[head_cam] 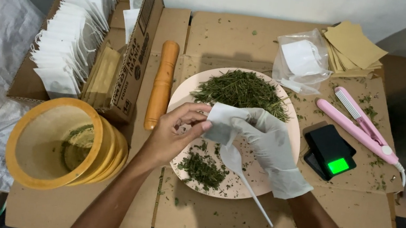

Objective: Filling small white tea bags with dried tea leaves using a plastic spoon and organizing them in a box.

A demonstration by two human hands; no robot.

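Left hand: the bare left hand (175, 128) is curled, thumb and fingertips pinching the left edge of a small white paper pouch (224, 123) above the plate.
Right hand: the gloved right hand (268, 144) grips the pouch from the other side, fingers folded over its top and right edge; a white plastic spoon (243, 177) is also held in this hand, its handle slanting down and to the right toward the person.
Pouch: held in the air between the two hands, touching both, over the middle of the pink plate (292, 122). Whether its mouth is open cannot be told.
Key relation: the pouch lies between the hands, equally near both. The spoon's long axis runs from just under the pouch out toward the near right. The small heap of dried green herb (203, 169) sits directly below the hands, on the near part of the plate.
Larger herb pile: a bigger mound of herb (242, 90) fills the far half of the plate, beyond the hands.
Near left: a stack of yellow bowls (64, 142) with herb bits inside.
Middle left: an orange wooden roller (161, 84) lies lengthwise beside the plate.
Middle right: a small black scale (329, 150) with a lit green display; a pink crimping iron (360, 123) just beyond it.
Far left: a cardboard box (141, 42) packed with white filter bags.
Far right: a clear bag of white pouches (301, 59) and tan paper squares (353, 45).
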